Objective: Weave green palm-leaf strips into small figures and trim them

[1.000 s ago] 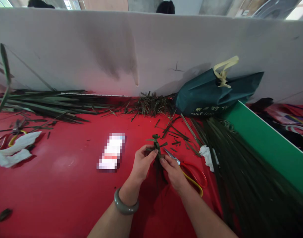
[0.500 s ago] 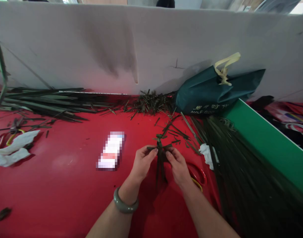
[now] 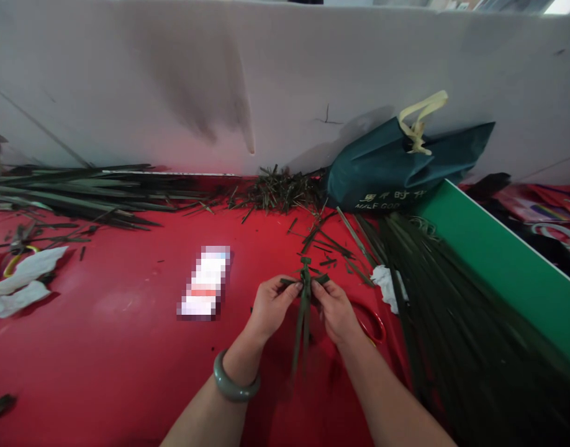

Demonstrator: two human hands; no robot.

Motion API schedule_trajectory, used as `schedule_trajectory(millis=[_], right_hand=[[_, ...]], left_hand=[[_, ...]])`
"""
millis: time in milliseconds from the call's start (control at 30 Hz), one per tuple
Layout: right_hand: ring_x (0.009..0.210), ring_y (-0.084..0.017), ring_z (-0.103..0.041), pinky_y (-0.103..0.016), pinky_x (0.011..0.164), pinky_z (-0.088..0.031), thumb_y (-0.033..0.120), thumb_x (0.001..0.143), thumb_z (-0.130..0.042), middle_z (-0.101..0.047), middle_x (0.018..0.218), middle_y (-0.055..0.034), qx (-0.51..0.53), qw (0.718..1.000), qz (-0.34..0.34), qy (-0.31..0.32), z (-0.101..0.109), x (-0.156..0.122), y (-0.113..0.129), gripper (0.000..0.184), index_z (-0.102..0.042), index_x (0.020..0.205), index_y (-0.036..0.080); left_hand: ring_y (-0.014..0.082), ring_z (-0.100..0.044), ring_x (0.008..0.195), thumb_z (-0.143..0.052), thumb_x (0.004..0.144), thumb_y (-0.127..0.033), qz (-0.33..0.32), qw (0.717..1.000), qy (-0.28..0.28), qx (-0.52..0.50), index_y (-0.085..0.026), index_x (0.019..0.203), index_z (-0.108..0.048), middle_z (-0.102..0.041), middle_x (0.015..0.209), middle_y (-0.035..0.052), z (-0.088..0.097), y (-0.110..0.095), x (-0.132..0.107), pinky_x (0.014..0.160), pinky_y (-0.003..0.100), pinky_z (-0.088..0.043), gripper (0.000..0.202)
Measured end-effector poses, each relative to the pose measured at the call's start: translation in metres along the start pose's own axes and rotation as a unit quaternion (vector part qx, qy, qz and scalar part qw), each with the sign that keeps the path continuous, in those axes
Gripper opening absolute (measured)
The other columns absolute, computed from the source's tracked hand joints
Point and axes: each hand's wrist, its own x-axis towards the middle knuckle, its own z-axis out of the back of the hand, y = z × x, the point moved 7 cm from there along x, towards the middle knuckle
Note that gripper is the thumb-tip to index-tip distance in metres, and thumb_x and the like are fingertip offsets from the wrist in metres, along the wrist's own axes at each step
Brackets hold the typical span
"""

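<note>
Between my two hands is a small woven figure of green leaf strips [image 3: 305, 287], with a knotted top, short strips out to both sides and long strips hanging down. My left hand [image 3: 274, 305] pinches its left side between thumb and fingers; a grey-green bangle [image 3: 236, 388] circles that wrist. On the other side, my right hand [image 3: 334, 308] pinches the figure's right strips. Partly hidden behind my right hand lie red-handled scissors [image 3: 377, 324]. Short leaf offcuts [image 3: 329, 245] are scattered just beyond the figure.
A phone [image 3: 205, 282] lies on the red table [image 3: 126, 360]. Long leaves [image 3: 80, 192] and a heap of clippings [image 3: 282, 189] line the wall. At right are a dark green bag [image 3: 397, 167], more leaves [image 3: 462, 310], a green panel [image 3: 503, 267] and crumpled tissue [image 3: 386, 287]. Left: tissue [image 3: 31, 273], pliers [image 3: 22, 236].
The figure has shifted slightly right and turned a little, so its hanging strips show more clearly. Both hands keep their pinch. The view has moved slightly.
</note>
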Motion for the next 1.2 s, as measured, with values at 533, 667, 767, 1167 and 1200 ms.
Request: schedule_trajectory(millis=[533, 667, 767, 1167, 1200], right_hand=[[0.067, -0.012, -0.054, -0.027, 0.07, -0.042, 0.032, 0.064, -0.066, -0.062, 0.068, 0.0024, -0.057, 0.998, 0.01, -0.038, 0.007, 0.0, -0.001, 0.016, -0.062, 0.072, 0.018], [0.065, -0.013, -0.052, -0.027, 0.068, -0.042, 0.032, 0.066, -0.064, -0.061, 0.066, 0.002, -0.077, 0.997, 0.014, -0.027, 0.005, 0.0, 0.0, 0.016, -0.061, 0.073, 0.018], [0.063, -0.013, -0.051, -0.027, 0.065, -0.042, 0.033, 0.067, -0.062, -0.059, 0.064, 0.0015, -0.096, 0.995, 0.024, -0.022, 0.004, 0.0, 0.0, 0.017, -0.06, 0.072, 0.017], [0.07, -0.014, -0.051, -0.029, 0.072, -0.04, 0.037, 0.07, -0.059, -0.058, 0.072, 0.0006, -0.121, 0.992, 0.026, 0.001, -0.005, -0.004, 0.007, 0.019, -0.057, 0.077, 0.018], [0.07, -0.014, -0.051, -0.028, 0.072, -0.04, 0.037, 0.069, -0.06, -0.058, 0.072, 0.001, -0.117, 0.993, 0.013, 0.014, -0.008, -0.004, 0.006, 0.02, -0.057, 0.077, 0.019]], left_hand=[[0.0106, -0.057, 0.071, -0.066, 0.062, -0.02, 0.094, 0.982, 0.027, -0.161, -0.014, 0.077, -0.064, -0.064, 0.075, 0.0025, -0.008, 0.014, -0.003, 0.074, 0.025, -0.043, 0.016], [0.0091, -0.054, 0.065, -0.066, 0.061, -0.021, 0.078, 0.987, 0.019, -0.142, -0.013, 0.069, -0.062, -0.061, 0.068, 0.0006, -0.007, 0.009, -0.002, 0.069, 0.023, -0.042, 0.011], [0.0087, -0.053, 0.063, -0.067, 0.06, -0.021, 0.074, 0.989, -0.001, -0.131, -0.013, 0.065, -0.061, -0.059, 0.065, 0.0, -0.005, 0.009, -0.002, 0.067, 0.022, -0.042, 0.011], [0.0116, -0.056, 0.067, -0.067, 0.059, -0.024, 0.086, 0.988, -0.032, -0.127, -0.013, 0.071, -0.063, -0.062, 0.07, 0.0023, 0.0, 0.015, 0.001, 0.072, 0.026, -0.043, 0.017], [0.0113, -0.056, 0.066, -0.067, 0.059, -0.024, 0.081, 0.989, -0.04, -0.121, -0.013, 0.072, -0.063, -0.062, 0.07, 0.002, 0.002, 0.014, 0.002, 0.071, 0.026, -0.043, 0.017]])
